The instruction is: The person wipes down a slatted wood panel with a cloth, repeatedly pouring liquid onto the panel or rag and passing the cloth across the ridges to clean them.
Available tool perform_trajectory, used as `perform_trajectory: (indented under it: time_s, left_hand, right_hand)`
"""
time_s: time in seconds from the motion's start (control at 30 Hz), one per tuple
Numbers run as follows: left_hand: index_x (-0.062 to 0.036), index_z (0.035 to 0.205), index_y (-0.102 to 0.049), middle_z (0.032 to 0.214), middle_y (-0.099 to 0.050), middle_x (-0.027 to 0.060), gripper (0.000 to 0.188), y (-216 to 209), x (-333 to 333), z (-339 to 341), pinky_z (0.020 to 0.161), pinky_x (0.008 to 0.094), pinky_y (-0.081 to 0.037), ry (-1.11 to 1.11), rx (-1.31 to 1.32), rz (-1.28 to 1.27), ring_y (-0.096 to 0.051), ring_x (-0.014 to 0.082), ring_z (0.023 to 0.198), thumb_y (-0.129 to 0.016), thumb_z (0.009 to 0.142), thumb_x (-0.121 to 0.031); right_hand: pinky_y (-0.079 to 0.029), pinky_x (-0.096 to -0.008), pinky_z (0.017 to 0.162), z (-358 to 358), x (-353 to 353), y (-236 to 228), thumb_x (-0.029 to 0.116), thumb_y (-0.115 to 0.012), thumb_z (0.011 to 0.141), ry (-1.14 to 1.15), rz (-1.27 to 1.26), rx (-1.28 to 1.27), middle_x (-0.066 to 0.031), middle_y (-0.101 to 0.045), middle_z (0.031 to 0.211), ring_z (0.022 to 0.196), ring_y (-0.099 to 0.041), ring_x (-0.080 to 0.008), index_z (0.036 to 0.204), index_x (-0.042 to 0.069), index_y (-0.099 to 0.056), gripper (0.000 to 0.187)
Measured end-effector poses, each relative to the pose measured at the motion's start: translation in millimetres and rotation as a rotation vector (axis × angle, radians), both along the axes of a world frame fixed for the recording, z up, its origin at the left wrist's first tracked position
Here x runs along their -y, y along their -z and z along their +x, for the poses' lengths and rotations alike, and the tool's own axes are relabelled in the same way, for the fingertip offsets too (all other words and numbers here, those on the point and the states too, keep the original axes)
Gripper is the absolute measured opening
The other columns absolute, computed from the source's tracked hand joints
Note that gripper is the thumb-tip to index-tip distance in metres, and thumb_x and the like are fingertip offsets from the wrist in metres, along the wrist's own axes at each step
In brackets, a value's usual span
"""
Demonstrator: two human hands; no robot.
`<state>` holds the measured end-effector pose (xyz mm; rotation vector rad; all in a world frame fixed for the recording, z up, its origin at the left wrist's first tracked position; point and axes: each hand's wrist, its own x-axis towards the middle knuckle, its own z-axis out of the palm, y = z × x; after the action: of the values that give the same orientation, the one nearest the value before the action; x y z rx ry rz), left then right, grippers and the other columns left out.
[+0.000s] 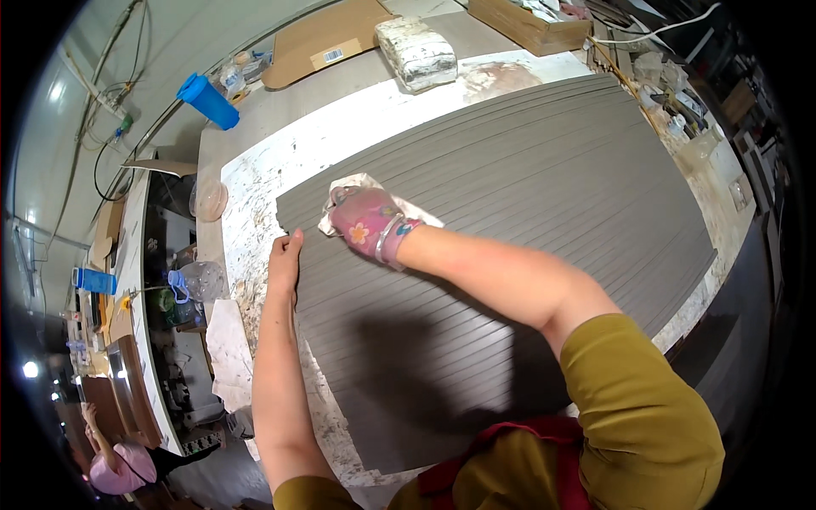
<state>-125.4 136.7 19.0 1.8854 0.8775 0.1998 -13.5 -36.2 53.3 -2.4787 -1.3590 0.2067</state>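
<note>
Long dark grey strips [510,195] lie side by side and form a wide slatted sheet across the worktable. My right hand [365,223], in a pink floral glove, presses a crumpled white cloth [421,212] onto the strips near their far left end. Its fingers are closed over the cloth, which spreads out past the wrist. Bare and ungloved, my left hand [286,257] rests against the left ends of the strips. Its thumb stands apart from the bent fingers, and nothing shows between them.
A paint-stained white block [416,55] and flat cardboard [327,38] lie at the back. A blue bottle [208,100] stands back left; a clear plastic jug [202,280] is left of the table. Clutter lines the right edge. Another person [123,467] is at far lower left.
</note>
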Motion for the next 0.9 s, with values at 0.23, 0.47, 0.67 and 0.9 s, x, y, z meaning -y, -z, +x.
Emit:
perform_trajectory:
  time_s: [0.23, 0.47, 0.67, 0.9]
  left_hand:
    - [0.0020, 0.113, -0.053, 0.096, -0.054, 0.0072, 0.053, -2.5, 5.1, -5.4, 0.084, 0.0290, -0.039, -0.003, 0.033, -0.045, -0.046, 0.0162, 0.089, -0.062, 0.088, -0.044]
    - [-0.0009, 0.111, -0.055, 0.101, -0.055, 0.0077, 0.050, 11.3, -13.8, -14.4, 0.088, 0.0295, -0.037, -0.011, 0.044, -0.093, -0.046, 0.0177, 0.094, -0.061, 0.089, -0.045]
    - [-0.0039, 0.111, -0.055, 0.105, -0.055, 0.0071, 0.049, -3.6, 0.8, -4.1, 0.093, 0.0317, -0.035, 0.027, -0.010, -0.093, -0.044, 0.0173, 0.100, -0.059, 0.090, -0.048]
    - [0.0008, 0.109, -0.053, 0.094, -0.052, 0.0063, 0.048, -5.1, 7.6, -3.4, 0.083, 0.0282, -0.037, 0.023, 0.064, -0.042, -0.044, 0.0158, 0.087, -0.059, 0.091, -0.043]
  right_hand:
    - [-0.051, -0.0389, 0.082, 29.6, 96.1, -38.5, 0.019, -0.059, 0.083, 0.157, -0.077, 0.014, -0.0147, -0.066, 0.101, 0.091, -0.065, -0.0324, 0.091, 0.009, -0.070, 0.017]
    - [-0.036, -0.0350, 0.106, 0.6, 26.2, -46.7, 0.030, -0.047, 0.093, -0.123, -0.506, 0.246, -0.0091, -0.050, 0.134, 0.122, -0.050, -0.0228, 0.137, 0.014, -0.043, 0.047]
    - [-0.049, -0.0401, 0.088, 58.4, 138.6, -35.1, 0.025, -0.046, 0.091, 0.350, -0.187, 0.086, -0.0147, -0.064, 0.110, 0.103, -0.062, -0.0292, 0.107, 0.008, -0.067, 0.031]
    - [-0.053, -0.0398, 0.078, 58.9, 145.5, -28.5, 0.013, -0.054, 0.082, 0.386, -0.122, 0.195, -0.0171, -0.067, 0.097, 0.093, -0.066, -0.0324, 0.097, 0.003, -0.069, 0.023]
